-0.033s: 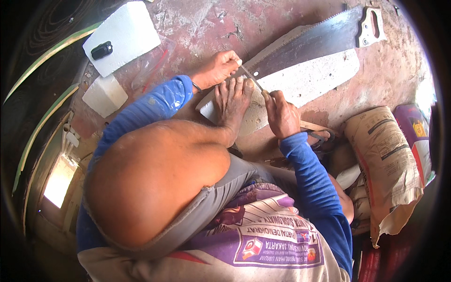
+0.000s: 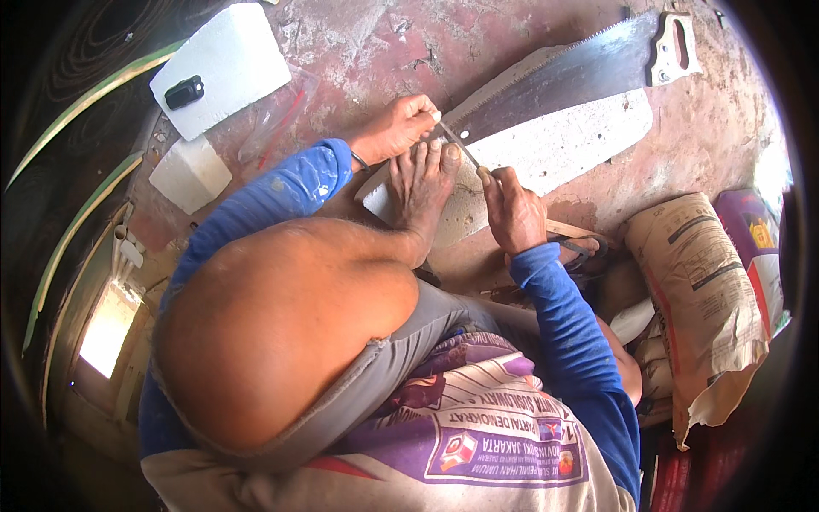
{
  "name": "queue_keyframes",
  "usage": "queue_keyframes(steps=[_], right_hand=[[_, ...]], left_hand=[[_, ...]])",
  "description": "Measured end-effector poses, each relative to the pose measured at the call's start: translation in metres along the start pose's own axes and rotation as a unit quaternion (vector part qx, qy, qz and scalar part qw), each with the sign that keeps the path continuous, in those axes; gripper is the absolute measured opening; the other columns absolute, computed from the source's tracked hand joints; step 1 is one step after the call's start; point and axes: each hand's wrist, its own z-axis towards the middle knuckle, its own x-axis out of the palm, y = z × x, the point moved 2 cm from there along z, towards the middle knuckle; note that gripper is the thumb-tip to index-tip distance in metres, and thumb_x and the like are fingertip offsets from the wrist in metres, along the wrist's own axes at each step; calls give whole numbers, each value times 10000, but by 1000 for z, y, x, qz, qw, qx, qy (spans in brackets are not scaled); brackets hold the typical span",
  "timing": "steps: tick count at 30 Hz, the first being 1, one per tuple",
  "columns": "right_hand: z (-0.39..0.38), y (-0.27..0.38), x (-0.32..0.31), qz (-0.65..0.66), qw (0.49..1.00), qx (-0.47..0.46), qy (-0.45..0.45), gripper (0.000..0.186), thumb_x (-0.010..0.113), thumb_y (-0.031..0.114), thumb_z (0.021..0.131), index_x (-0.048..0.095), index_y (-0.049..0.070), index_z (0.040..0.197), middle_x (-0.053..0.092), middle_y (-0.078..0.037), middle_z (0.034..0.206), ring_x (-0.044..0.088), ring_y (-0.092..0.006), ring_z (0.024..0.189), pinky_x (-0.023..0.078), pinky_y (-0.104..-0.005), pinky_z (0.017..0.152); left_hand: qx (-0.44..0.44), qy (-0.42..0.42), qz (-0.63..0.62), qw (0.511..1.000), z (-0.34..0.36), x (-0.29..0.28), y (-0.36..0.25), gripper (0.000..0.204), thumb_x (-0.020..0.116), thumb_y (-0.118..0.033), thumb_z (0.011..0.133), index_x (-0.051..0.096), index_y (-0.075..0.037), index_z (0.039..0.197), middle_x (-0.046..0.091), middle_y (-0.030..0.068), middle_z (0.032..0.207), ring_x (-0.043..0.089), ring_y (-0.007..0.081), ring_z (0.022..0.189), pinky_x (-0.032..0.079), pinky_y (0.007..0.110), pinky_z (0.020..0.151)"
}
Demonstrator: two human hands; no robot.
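Note:
A slim dark metal file (image 2: 460,144) spans the gap between my two hands. The fingers of my left hand (image 2: 395,128) pinch its far end, while my right hand (image 2: 517,213) is closed round its near end. The file lies across the narrow end of a hand saw (image 2: 563,84), whose toothed edge faces away from me and whose pale handle points to the far right. Under the saw is a long white block (image 2: 589,141). My bare foot (image 2: 424,183) rests on the block, its toes close to the saw's tip and the file.
At the far left, a white slab (image 2: 243,64) carries a small black device (image 2: 184,92). A smaller white piece (image 2: 191,174) and a clear plastic bag (image 2: 277,115) lie beside it. To my right stand a torn brown paper sack (image 2: 695,273) and a purple sack (image 2: 751,226).
Both hands and the file have shifted very slightly to the right and toward me. The saw, the block and my foot stay in place.

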Motion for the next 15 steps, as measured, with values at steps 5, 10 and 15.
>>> queue_keyframes(steps=[5,10,15], right_hand=[[-4,-2,-6,-10,1000,-10,0,203,608,265,1011,585,65,1034,660,-214,656,674,-423,635,504,-513,580],[-8,0,-7,-9,1000,-26,-4,212,607,269,1012,588,61,1049,668,-209,679,676,-421,648,507,-504,583],[-6,-3,-2,9,999,-36,-19,219,605,276,1014,589,60,1045,678,-200,693,679,-414,649,509,-500,584]], left_hand=[[15,5,9,1000,-2,8,-5,154,571,-196,1024,597,-50,980,552,-31,865,489,56,801,451,250,738],[-2,6,-11,1000,-11,5,0,140,562,-172,1020,594,-37,997,564,-34,894,514,57,835,467,257,768],[3,4,3,1000,-8,2,4,146,568,-173,1020,595,-29,1015,573,-37,904,521,57,847,466,256,772]])
